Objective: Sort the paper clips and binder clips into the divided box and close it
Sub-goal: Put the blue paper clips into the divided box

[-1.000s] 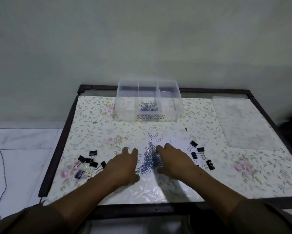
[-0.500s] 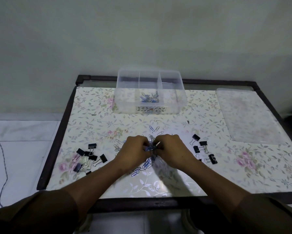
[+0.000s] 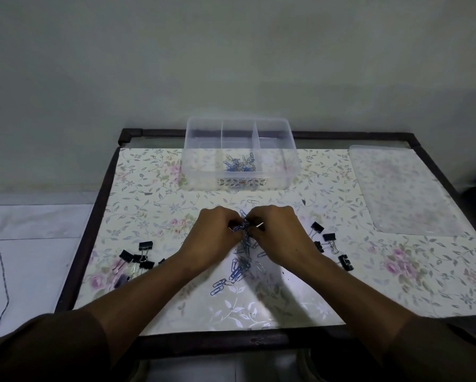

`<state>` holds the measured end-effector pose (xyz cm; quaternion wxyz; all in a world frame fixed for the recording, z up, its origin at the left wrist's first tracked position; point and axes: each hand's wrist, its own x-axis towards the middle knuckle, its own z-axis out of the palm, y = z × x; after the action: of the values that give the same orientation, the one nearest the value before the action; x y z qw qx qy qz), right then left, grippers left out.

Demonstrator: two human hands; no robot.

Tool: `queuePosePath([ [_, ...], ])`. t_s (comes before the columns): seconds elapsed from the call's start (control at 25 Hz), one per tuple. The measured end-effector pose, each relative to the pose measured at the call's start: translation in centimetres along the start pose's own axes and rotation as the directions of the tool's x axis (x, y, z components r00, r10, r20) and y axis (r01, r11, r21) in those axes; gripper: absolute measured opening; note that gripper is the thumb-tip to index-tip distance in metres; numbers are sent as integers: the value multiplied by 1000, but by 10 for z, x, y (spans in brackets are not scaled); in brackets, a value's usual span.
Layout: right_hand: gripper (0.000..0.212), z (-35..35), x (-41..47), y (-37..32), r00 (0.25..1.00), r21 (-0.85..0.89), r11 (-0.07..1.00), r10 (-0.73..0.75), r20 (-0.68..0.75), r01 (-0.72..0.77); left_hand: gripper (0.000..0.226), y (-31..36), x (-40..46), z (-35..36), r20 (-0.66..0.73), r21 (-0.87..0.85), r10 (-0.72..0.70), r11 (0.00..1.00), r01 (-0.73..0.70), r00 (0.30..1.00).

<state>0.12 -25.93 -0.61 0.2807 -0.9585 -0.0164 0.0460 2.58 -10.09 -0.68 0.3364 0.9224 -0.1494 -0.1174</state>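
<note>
Bare tabletop (image 3: 231, 197) before divided box (image 3: 239, 186)

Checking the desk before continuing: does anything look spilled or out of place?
Nothing damaged. Loose paper clips lie scattered under the hands, and binder clips sit in two separate groups, unsorted. The lid lies off the box.

A: Paper clips (image 3: 238, 271)?
B: Blue and silver; loose heap mid-table, a bunch lifted, some in the box's middle compartment.
A: Box (image 3: 241, 154)?
B: Clear, three compartments, open; lid (image 3: 399, 188) flat, far right.
A: Binder clips (image 3: 139, 257)?
B: Black, clustered left and right of the heap.
</note>
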Motion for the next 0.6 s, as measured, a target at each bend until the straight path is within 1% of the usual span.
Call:
queuePosePath([
  [0.16, 14, -34, 35, -13, 990, -12, 996, -88, -106, 87, 10, 19, 33, -33, -88, 9, 75, 997, -75, 993],
  [0.28, 13, -56, 82, -15, 976, -37, 995, -100, -193, 94, 9, 30, 79, -53, -160, 51, 109, 993, -102, 981],
  [0.36, 12, -62, 110, -11, 978, -44, 997, -68, -196, 61, 6, 31, 106, -57, -160, 60, 114, 993, -105, 981],
  [0.48, 12, -59, 134, -4, 991, -68, 997, -32, -130, 24, 3, 23, 132, -52, -107, 101, 93, 991, -82, 990],
  [0.52, 15, -57, 136, -3, 994, -74, 997, -30, -107, 22, 10, 20, 136, -49, -96, 114, 82, 991, -71, 992],
  [0.6, 28, -54, 133, -2, 996, -75, 997, -18, -83, 11, 37, 14, 138, -45, -79, 135, 46, 990, -35, 996],
])
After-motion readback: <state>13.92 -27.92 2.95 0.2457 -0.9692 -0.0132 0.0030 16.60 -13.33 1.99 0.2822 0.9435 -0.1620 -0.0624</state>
